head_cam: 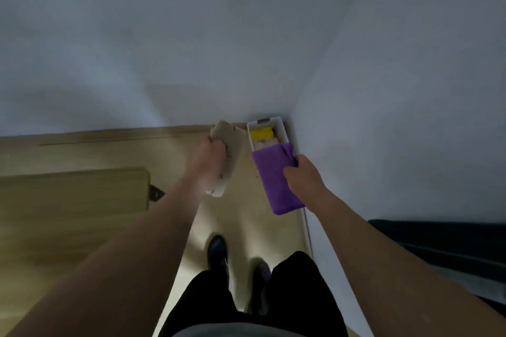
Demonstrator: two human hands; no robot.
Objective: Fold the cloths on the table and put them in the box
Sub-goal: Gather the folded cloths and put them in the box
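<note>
Worktop (pixel 74 189) edge sits at lower left, bare as far as I see. At centre my left hand (pixel 210 153) is clamped on a folded beige cloth (pixel 230 145), carried flat so the fold keeps. Right of it, my right hand (pixel 301 175) grips a folded purple cloth (pixel 273 178) over the near end of the white box (pixel 279 131) on the floor, presumably to drop it onto the yellow cloth (pixel 262 134) inside.

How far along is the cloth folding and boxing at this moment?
Late stage. Done: the white box in the floor corner already holds a yellow cloth and a pale one beneath it. In hand: the right hand carries a folded purple cloth over the box; the left hand holds a folded beige cloth. Left: putting both in. Any cloths remaining on the table are out of view.
</note>
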